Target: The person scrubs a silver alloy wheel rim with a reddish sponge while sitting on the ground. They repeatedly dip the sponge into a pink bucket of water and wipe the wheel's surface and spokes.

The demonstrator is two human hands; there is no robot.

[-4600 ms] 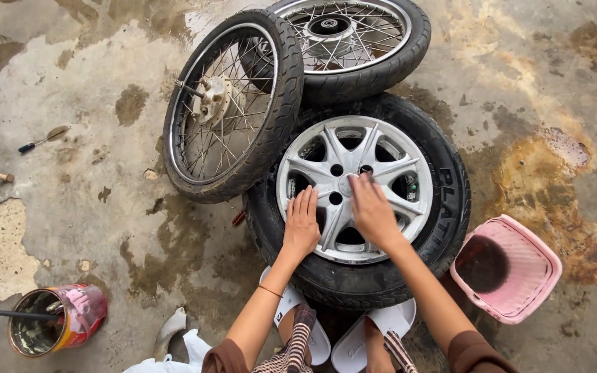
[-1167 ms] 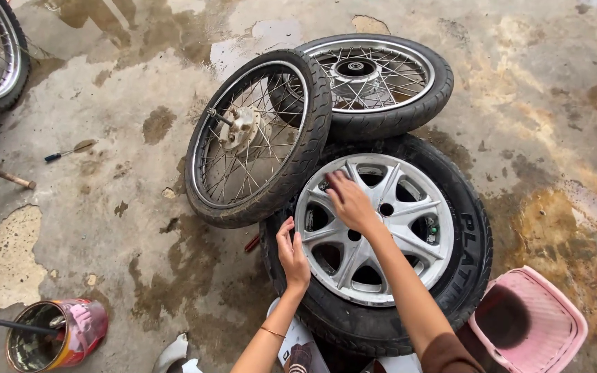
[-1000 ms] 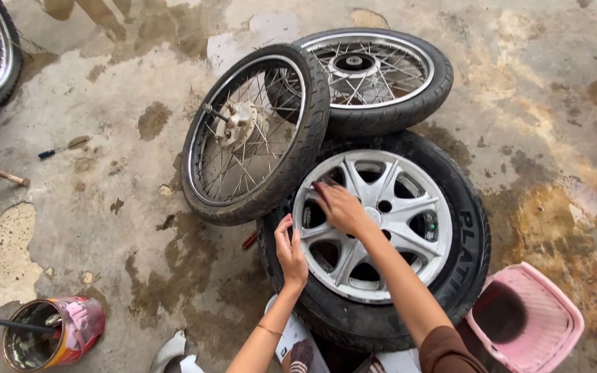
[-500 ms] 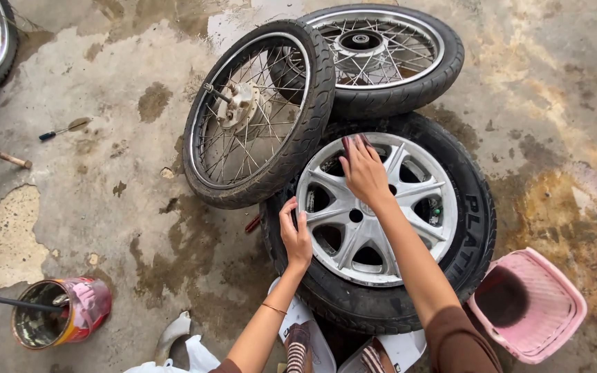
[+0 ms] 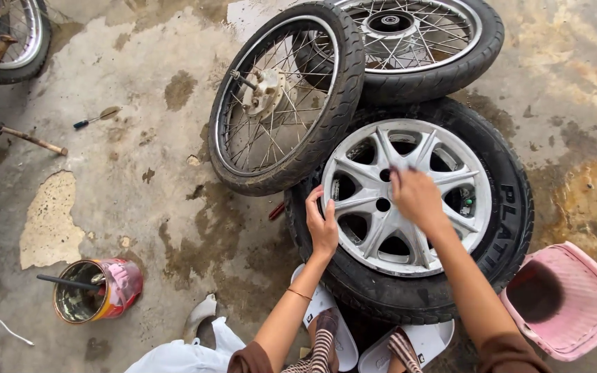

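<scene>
A car tyre [image 5: 513, 207] with a silver alloy rim [image 5: 409, 197] lies flat on the concrete in front of me. My left hand [image 5: 322, 224] rests flat on the rim's left edge where it meets the tyre. My right hand [image 5: 416, 197] lies over the rim's hub, fingers spread on the spokes, holding nothing. A spoked motorcycle wheel [image 5: 281, 97] leans tilted against the car tyre's upper left. A second spoked wheel [image 5: 416, 41] lies behind it.
A pink plastic basin [image 5: 564, 300] sits at the right. A rusty can [image 5: 95, 290] with a stick in it stands at lower left. A small tool [image 5: 95, 119] and a rod [image 5: 32, 140] lie at left; another wheel [image 5: 12, 38] shows at top left. White sandals [image 5: 326, 314] are under me.
My right hand has slid from the rim's upper left back toward the hub. My left hand stays on the rim's left edge. The view has shifted slightly.
</scene>
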